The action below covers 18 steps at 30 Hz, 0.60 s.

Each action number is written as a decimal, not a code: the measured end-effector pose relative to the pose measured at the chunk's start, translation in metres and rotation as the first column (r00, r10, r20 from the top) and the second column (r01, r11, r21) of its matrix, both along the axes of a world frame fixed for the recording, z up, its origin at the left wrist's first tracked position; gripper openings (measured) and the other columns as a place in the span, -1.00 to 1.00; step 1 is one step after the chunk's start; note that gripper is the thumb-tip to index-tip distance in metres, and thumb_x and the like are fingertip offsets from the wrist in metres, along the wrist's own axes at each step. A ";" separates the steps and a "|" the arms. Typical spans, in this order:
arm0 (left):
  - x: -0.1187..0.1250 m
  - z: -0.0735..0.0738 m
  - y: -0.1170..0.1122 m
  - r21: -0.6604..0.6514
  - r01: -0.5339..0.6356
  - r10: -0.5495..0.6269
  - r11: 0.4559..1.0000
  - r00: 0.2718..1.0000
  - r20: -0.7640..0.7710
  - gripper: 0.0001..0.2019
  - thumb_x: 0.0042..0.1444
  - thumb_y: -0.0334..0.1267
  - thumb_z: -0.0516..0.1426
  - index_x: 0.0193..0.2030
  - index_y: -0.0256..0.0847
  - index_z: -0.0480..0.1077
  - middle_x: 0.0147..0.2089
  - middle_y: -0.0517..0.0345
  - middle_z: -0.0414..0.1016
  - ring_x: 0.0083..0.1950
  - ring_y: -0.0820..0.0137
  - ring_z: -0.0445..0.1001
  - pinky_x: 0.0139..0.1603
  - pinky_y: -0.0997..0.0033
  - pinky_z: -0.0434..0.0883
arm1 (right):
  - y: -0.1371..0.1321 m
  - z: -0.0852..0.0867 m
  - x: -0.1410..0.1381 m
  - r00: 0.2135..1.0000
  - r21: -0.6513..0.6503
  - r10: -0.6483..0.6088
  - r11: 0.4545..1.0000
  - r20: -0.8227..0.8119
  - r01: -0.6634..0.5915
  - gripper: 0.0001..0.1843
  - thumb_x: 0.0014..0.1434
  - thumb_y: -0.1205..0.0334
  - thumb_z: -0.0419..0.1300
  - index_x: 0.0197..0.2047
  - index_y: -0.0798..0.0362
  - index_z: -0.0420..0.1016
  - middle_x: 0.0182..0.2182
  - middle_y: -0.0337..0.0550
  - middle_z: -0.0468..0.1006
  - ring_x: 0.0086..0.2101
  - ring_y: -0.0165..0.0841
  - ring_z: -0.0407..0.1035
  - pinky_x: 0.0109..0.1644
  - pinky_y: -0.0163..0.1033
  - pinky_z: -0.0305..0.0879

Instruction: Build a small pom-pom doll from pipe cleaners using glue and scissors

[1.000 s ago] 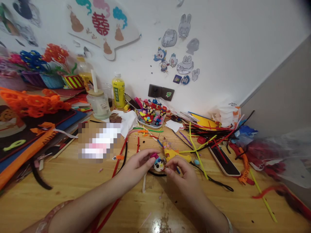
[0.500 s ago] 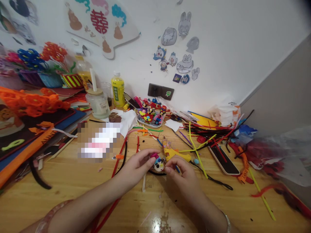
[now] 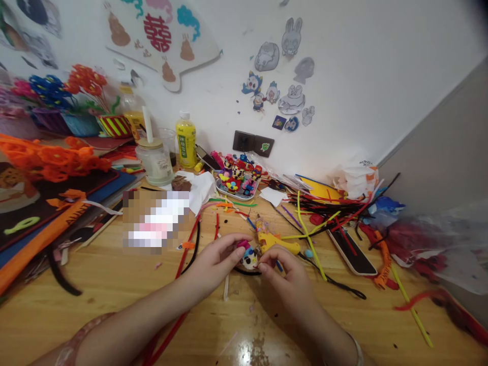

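over a wooden table (image 3: 206, 325), the left hand (image 3: 219, 259) is narrowed in a grip; the right hand (image 3: 287, 277) has its fingertips bunched, whether on anything i cannot tell. a yellow hot-glue gun (image 3: 280, 242) lies just beyond the small magenta-topped figurine (image 3: 249, 261), gripped by the left, between both hands.

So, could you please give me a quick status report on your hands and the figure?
Left hand: grip on figure. Right hand: fingertips close by its side, hold unclear. Glue gun lying just beyond.
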<state>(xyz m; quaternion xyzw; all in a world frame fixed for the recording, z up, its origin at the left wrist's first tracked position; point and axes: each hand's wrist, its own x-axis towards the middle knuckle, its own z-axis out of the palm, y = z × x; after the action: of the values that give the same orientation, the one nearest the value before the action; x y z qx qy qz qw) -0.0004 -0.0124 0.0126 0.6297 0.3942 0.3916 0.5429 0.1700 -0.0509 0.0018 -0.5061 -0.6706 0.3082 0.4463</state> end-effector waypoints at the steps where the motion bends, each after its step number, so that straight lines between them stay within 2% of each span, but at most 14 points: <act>1: 0.000 0.000 0.000 0.001 0.002 -0.002 1.000 1.000 -0.002 -0.75 0.02 -0.23 0.07 -0.15 -0.24 0.40 -0.11 0.03 0.51 -0.07 0.28 0.43 -0.03 0.34 0.36 | 0.000 0.000 0.000 1.000 -0.001 0.000 1.000 0.002 0.000 -0.92 0.06 0.31 0.12 -0.46 0.05 0.35 -0.49 -0.24 0.40 -0.41 -0.38 0.28 -0.31 -0.30 0.19; 18: 0.000 0.000 0.000 -0.032 0.032 -0.032 0.999 0.999 -0.015 -0.73 0.02 -0.21 0.07 -0.14 -0.22 0.41 -0.12 0.04 0.52 -0.09 0.28 0.44 -0.07 0.33 0.38 | 0.001 -0.001 0.000 0.999 -0.004 0.038 0.999 0.010 -0.038 -0.89 0.10 0.31 0.09 -0.46 0.05 0.33 -0.49 -0.25 0.37 -0.41 -0.39 0.26 -0.32 -0.32 0.17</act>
<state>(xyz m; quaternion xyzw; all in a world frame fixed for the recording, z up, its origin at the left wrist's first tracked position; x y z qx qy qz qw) -0.0003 -0.0124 0.0130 0.6303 0.3946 0.3714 0.5559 0.1701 -0.0499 0.0013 -0.4957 -0.6818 0.3154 0.4359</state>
